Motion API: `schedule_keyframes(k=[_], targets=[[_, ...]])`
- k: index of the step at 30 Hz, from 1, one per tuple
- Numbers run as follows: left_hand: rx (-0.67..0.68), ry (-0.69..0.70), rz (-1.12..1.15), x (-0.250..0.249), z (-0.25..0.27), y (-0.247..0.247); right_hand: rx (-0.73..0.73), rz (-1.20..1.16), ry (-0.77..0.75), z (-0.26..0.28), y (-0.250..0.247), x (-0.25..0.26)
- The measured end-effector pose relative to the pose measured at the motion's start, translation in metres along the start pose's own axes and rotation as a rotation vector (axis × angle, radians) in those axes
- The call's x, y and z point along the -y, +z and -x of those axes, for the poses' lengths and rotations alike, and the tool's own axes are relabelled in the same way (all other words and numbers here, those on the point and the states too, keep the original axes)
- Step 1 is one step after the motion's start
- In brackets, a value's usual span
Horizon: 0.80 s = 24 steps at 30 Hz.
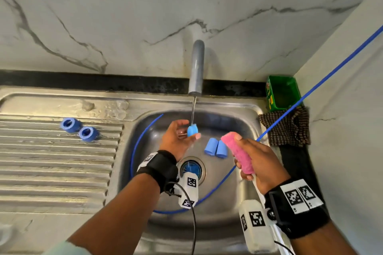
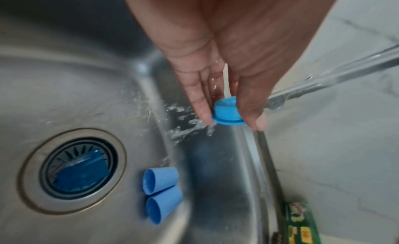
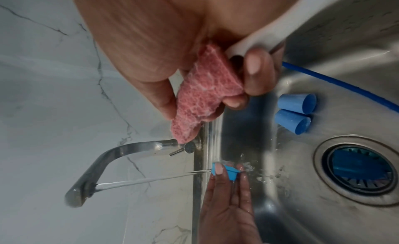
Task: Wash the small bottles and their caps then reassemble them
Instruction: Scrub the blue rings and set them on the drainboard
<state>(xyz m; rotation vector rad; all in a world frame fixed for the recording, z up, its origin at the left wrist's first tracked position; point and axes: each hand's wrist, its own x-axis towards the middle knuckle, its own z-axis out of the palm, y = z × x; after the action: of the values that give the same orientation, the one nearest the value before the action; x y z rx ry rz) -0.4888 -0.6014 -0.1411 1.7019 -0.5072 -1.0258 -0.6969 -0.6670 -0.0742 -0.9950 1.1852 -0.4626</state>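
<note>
My left hand [image 1: 182, 134] pinches a small blue cap [image 1: 192, 130] between thumb and fingers under the thin stream from the faucet [image 1: 196, 68]; water splashes off the cap [image 2: 226, 112] into the basin. My right hand [image 1: 252, 157] grips a pink sponge [image 1: 238, 152] to the right, away from the stream. Two small blue bottles [image 1: 215, 148] lie side by side on the basin floor between the hands, their open mouths showing in the left wrist view [image 2: 162, 191]. Two more blue caps [image 1: 79, 129] rest on the ribbed drainboard at the left.
The steel sink [image 1: 244, 109] has a drain [image 1: 192, 168] with something blue in its strainer. A thin blue tube [image 1: 310, 91] loops through the basin and runs up to the right. A green tub [image 1: 283, 92] and a checked cloth [image 1: 286, 128] sit at the right corner.
</note>
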Motion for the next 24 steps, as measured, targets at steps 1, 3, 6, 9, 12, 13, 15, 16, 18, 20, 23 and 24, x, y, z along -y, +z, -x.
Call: schedule_keyframes(k=[1, 3, 6, 9, 12, 13, 15, 16, 18, 20, 23, 24], targets=[[0.007, 0.026, -0.026, -0.008, 0.001, -0.005, 0.011, 0.011, -0.017, 0.002, 0.001, 0.003], [0.023, 0.073, -0.059, -0.018, 0.005, -0.012, 0.042, 0.010, -0.042, 0.008, 0.004, 0.008], [0.053, 0.132, -0.086, -0.029, 0.011, -0.019, 0.058, 0.020, -0.069, 0.013, 0.005, 0.014], [0.104, 0.190, -0.117, -0.037, 0.022, -0.023, 0.070, 0.049, -0.140, 0.020, 0.009, 0.020], [0.154, 0.170, -0.052, -0.041, 0.032, -0.027, 0.103, 0.135, -0.282, 0.025, 0.016, 0.025], [0.174, 0.158, -0.022, -0.041, 0.036, -0.027, 0.106, 0.172, -0.340, 0.025, 0.018, 0.026], [0.190, 0.147, -0.007, -0.040, 0.042, -0.028, 0.127, 0.234, -0.445, 0.024, 0.024, 0.029], [0.192, 0.147, -0.019, -0.039, 0.045, -0.029, 0.134, 0.258, -0.490, 0.024, 0.027, 0.031], [0.189, 0.157, -0.047, -0.037, 0.050, -0.030, 0.125, 0.339, -0.553, 0.021, 0.034, 0.033], [0.185, 0.186, -0.081, -0.034, 0.054, -0.031, 0.112, 0.429, -0.578, 0.016, 0.039, 0.033], [0.205, 0.227, -0.081, -0.033, 0.061, -0.033, 0.101, 0.489, -0.594, 0.009, 0.045, 0.029], [0.208, 0.226, -0.054, -0.035, 0.063, -0.033, 0.102, 0.486, -0.599, 0.007, 0.047, 0.028]])
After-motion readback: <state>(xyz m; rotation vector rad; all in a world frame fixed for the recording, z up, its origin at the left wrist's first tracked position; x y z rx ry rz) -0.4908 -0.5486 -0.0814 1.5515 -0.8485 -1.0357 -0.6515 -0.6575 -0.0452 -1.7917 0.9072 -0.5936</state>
